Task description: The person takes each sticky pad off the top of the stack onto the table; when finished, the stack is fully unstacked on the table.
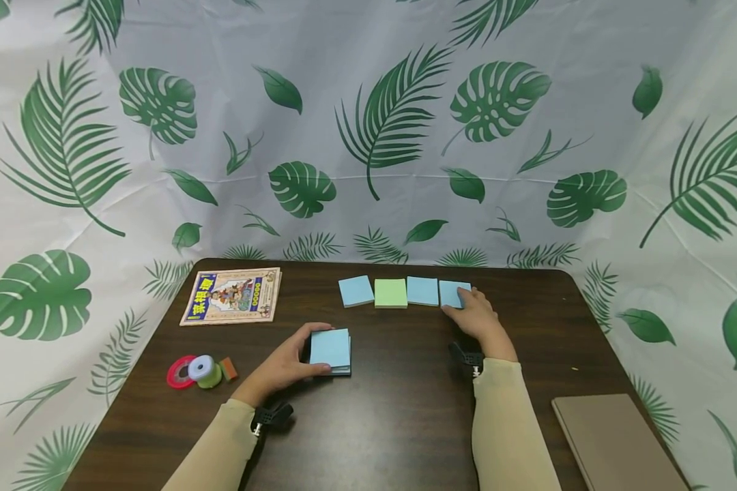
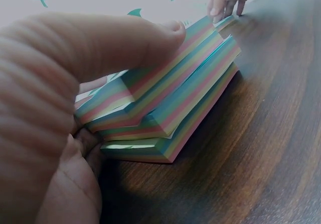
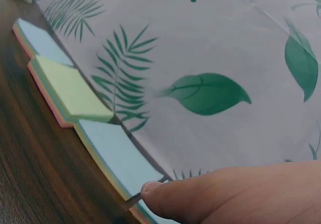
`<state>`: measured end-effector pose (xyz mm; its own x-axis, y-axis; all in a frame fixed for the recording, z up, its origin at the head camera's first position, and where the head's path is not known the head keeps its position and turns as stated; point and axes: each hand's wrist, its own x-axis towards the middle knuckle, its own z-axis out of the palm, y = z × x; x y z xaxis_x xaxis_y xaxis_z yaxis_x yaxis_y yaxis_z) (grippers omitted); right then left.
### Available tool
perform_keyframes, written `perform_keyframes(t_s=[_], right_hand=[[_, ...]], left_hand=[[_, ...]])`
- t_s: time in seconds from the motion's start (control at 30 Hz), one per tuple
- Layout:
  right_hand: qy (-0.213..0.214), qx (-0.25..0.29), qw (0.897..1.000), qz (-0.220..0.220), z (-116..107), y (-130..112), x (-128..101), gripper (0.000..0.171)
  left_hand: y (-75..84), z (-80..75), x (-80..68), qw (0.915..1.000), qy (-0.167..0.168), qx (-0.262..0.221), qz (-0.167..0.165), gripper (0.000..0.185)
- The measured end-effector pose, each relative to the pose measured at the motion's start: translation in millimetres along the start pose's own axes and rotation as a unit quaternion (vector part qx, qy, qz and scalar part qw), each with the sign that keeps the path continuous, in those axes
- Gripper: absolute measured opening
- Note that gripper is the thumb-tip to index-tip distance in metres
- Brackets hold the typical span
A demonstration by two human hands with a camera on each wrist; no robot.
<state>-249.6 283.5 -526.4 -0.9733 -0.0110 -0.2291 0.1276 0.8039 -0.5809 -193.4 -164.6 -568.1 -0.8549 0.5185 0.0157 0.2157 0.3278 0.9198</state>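
My left hand (image 1: 291,358) grips a stack of sticky note pads (image 1: 330,349) on the table, thumb along the near side and fingers round the far side. In the left wrist view the stacked pads (image 2: 165,98) show striped, multicoloured edges and sit unevenly on one another. At the back, my right hand (image 1: 475,315) holds a blue sticky note pad (image 1: 451,293), the rightmost in a row. Left of it lie another blue pad (image 1: 422,291), a green pad (image 1: 390,293) and a slightly turned blue pad (image 1: 356,291). In the right wrist view, the thumb (image 3: 175,196) partly hides the rightmost pad.
A colourful booklet (image 1: 232,296) lies at the back left. Nearer are a red tape ring (image 1: 178,372), a white and green roll (image 1: 203,370) and a small orange-brown block (image 1: 228,369). A flat brown board (image 1: 617,440) lies front right. Leaf-print cloth (image 1: 368,136) hangs behind the table.
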Motion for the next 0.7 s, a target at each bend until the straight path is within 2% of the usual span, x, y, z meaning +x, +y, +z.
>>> perform_keyframes(t_s=[0.17,0.37,0.7], right_hand=[[0.001,-0.013,1.000,-0.014,-2.1,-11.3,-2.8,0.078],[0.006,-0.011,0.998,-0.066,-0.8,-32.4,-8.9,0.073],[-0.022,-0.024,0.985,-0.167,24.6,-75.9,-18.0,0.066]], left_hand=[[0.5,-0.2,0.0,1.0000,-0.001,-0.005,0.000,0.083],[0.5,0.3,-0.5,0.9999,-0.005,-0.015,0.001,0.082],[-1.6,-0.4,-0.3,1.0000,-0.003,-0.004,0.003,0.080]])
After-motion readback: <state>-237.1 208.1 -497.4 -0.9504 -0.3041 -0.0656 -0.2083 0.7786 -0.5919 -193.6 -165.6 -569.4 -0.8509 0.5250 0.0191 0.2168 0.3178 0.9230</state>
